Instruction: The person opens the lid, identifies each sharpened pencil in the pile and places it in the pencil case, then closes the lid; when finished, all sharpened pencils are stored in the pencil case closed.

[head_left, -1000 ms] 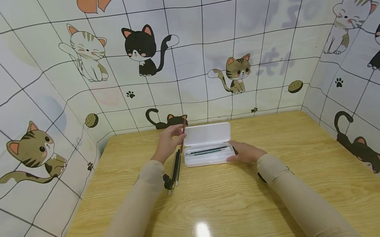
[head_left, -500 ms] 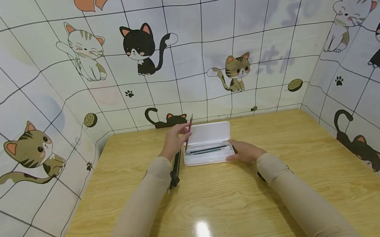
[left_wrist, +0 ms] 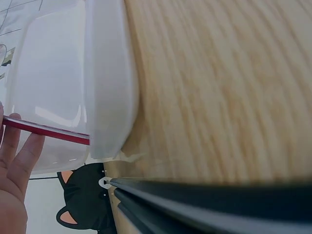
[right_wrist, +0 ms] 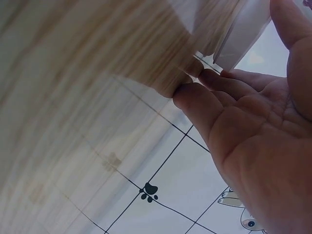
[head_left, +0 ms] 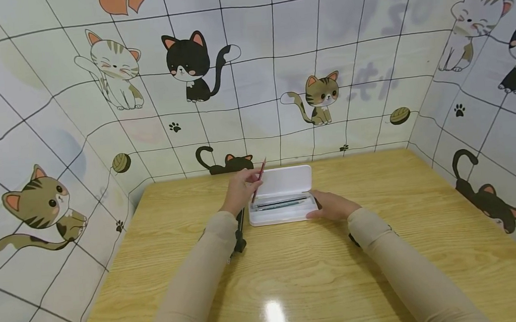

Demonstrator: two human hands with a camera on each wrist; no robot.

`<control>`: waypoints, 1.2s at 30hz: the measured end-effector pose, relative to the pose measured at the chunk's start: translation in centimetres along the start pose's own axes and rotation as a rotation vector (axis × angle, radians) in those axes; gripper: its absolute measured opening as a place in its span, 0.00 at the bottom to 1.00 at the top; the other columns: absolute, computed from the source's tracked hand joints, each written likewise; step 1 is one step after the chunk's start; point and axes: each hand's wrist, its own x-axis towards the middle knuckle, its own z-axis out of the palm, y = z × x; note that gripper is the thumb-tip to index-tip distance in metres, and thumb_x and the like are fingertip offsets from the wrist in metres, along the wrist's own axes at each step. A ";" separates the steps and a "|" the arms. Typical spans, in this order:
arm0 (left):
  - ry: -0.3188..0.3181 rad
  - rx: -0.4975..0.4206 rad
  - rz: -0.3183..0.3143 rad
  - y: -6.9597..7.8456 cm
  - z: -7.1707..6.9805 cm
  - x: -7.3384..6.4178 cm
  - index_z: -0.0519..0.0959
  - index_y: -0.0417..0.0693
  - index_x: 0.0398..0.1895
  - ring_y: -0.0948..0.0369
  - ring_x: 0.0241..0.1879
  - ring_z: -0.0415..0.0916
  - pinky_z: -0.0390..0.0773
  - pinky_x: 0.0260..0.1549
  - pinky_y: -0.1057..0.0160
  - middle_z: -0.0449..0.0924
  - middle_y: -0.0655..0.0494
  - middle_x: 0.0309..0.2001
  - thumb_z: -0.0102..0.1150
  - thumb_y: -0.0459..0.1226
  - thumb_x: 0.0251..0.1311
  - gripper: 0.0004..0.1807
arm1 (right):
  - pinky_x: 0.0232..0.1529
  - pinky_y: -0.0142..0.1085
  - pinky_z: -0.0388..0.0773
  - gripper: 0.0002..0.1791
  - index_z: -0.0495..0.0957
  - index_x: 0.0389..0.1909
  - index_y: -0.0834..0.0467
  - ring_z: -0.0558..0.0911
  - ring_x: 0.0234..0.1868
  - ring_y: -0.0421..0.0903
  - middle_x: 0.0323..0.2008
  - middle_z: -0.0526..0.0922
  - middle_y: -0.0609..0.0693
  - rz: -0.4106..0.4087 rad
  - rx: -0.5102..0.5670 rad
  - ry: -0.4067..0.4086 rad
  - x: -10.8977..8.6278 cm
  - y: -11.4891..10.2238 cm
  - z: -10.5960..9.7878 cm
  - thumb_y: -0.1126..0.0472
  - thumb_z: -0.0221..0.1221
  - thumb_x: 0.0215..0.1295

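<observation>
An open white pencil case (head_left: 285,219) lies on the table, its lid tipped back toward the wall. Inside it rest a few slim dark and teal pencils (head_left: 281,204). My left hand (head_left: 240,188) pinches a red pencil (head_left: 261,171) between thumb and fingers, its point up. The pencil's lower end reaches the left end of the tray; in the left wrist view the red pencil (left_wrist: 48,130) crosses in front of the lid. With thumb in front and fingers behind, my right hand (head_left: 332,205) grips the case's right end.
Several black pencils (left_wrist: 195,207) lie left of the case, partly hidden under my left forearm in the head view. The wooden table (head_left: 317,272) meets a wall (head_left: 274,79) of cat-print sheeting at the back and sides.
My left hand has carried the red pencil rightward from beside the case to over its left end, tilting it to the right. My right hand has stayed on the case.
</observation>
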 end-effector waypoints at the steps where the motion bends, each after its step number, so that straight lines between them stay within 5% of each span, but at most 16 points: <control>1: -0.005 0.002 0.001 0.0 0.1 0.1 0.84 0.44 0.55 0.54 0.41 0.83 0.84 0.38 0.59 0.79 0.52 0.35 0.69 0.31 0.62 0.17 | 0.74 0.58 0.54 0.50 0.48 0.78 0.70 0.55 0.76 0.66 0.77 0.54 0.68 0.001 0.001 0.000 0.0 0.0 0.0 0.46 0.63 0.70; 14: -0.045 0.054 0.052 -0.2 0.9 0.6 0.84 0.40 0.55 0.55 0.41 0.82 0.83 0.41 0.61 0.83 0.50 0.37 0.71 0.26 0.57 0.21 | 0.74 0.58 0.54 0.50 0.48 0.79 0.68 0.55 0.77 0.64 0.77 0.54 0.66 0.006 0.009 -0.004 0.2 0.3 0.1 0.46 0.63 0.70; 25: -0.190 0.045 -0.041 -0.2 1.7 1.3 0.85 0.46 0.55 0.60 0.42 0.81 0.82 0.44 0.64 0.85 0.53 0.41 0.70 0.29 0.60 0.19 | 0.74 0.58 0.55 0.50 0.49 0.79 0.67 0.57 0.76 0.64 0.77 0.56 0.66 0.003 0.000 0.007 0.4 0.1 0.1 0.46 0.64 0.70; 36: -0.312 0.099 -0.024 -0.5 2.7 1.7 0.87 0.49 0.54 0.64 0.37 0.81 0.81 0.38 0.67 0.87 0.57 0.38 0.71 0.30 0.60 0.18 | 0.73 0.58 0.56 0.50 0.48 0.79 0.68 0.58 0.76 0.64 0.76 0.57 0.67 -0.010 -0.004 0.006 0.1 -0.1 0.1 0.46 0.63 0.70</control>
